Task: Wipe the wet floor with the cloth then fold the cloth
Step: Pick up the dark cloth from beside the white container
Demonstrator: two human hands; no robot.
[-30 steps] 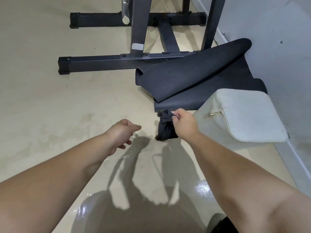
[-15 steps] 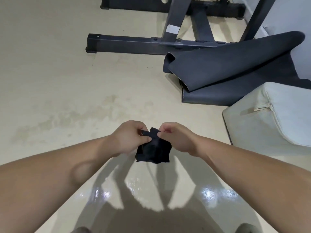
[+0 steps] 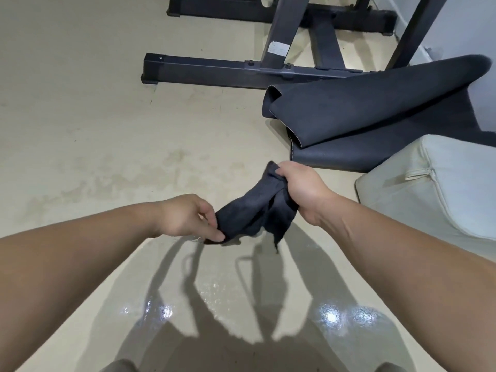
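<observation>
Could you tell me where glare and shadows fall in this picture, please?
Head view: bright glare spots shine on the wet floor near the bottom edge; the person's shadow and both arms' shadows spread across that floor below the cloth.

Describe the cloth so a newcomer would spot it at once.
Below the black frame and the dark mat, over the wet floor, find the two hands. The cloth hangs between them, gripped by the right hand and pinched by the left hand. Unlike the mat, it is small, crumpled and hand-held.
</observation>
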